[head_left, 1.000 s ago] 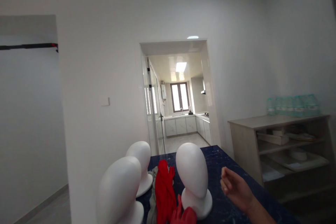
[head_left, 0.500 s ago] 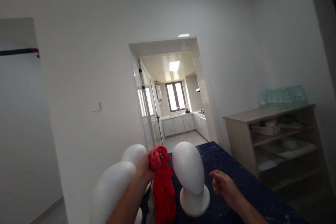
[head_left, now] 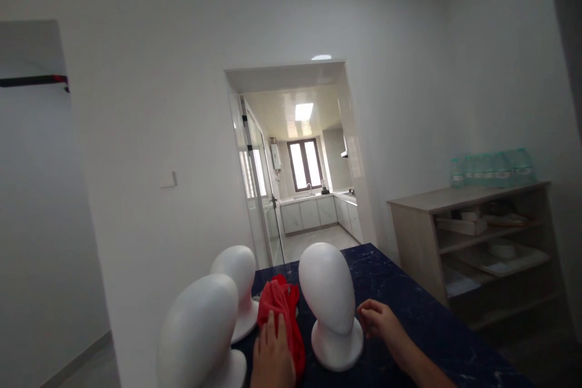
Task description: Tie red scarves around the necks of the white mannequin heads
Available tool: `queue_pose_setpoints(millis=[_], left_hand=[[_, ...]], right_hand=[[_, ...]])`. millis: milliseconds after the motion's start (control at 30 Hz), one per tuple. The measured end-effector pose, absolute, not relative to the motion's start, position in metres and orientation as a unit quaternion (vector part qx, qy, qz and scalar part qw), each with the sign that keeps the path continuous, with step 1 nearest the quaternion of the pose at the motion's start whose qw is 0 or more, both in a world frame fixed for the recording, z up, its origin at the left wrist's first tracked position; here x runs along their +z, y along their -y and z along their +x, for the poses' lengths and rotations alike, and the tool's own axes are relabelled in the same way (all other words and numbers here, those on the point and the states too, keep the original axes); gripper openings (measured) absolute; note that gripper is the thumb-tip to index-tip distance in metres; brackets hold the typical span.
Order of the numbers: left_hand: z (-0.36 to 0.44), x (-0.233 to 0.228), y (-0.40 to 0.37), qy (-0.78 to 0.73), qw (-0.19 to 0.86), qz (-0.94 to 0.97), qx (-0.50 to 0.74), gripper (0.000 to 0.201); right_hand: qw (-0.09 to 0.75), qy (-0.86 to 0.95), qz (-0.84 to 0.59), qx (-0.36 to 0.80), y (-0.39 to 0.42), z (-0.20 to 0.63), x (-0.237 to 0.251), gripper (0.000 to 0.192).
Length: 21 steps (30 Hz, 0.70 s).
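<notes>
Left hand (head_left: 271, 356) lowered since half second ago: then raised, gripping red cloth (head_left: 278, 309); I now see it flat on cloth, fingers straight and together. Cloth lies on dark table (head_left: 409, 315) between mannequin heads. Right hand (head_left: 379, 320) loosely curled, holding nothing, nearer middle head's base (head_left: 336, 347).

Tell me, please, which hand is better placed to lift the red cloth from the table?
The left hand: it already lies on the red cloth, while the right hand sits beside the foam head.
</notes>
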State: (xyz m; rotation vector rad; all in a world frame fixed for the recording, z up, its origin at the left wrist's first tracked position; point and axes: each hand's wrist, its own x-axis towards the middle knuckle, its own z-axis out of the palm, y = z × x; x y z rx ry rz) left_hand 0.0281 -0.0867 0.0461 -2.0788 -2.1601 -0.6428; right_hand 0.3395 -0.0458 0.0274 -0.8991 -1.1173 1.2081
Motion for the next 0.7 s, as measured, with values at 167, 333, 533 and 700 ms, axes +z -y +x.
queue_pose_setpoints(millis=[167, 333, 533, 700], left_hand=[[0.071, 0.049, 0.093, 0.641, -0.019, -0.731, -0.234, 0.087], [0.104, 0.055, 0.074, 0.477, -0.286, -0.712, -0.428, 0.13], [0.12, 0.045, 0.074, 0.435, -0.34, -0.623, -0.553, 0.121], [0.094, 0.058, 0.153, 0.621, -0.264, -0.592, -0.44, 0.079]], right_hand=[[0.622, 0.518, -0.332, 0.484, 0.046, 0.338, 0.025, 0.045], [0.605, 0.515, -0.243, 0.557, 0.048, 0.329, 0.018, 0.067], [0.603, 0.524, -0.246, 0.55, 0.059, 0.334, 0.026, 0.059], [0.574, 0.497, -0.173, 0.627, 0.08, 0.334, 0.042, 0.033]])
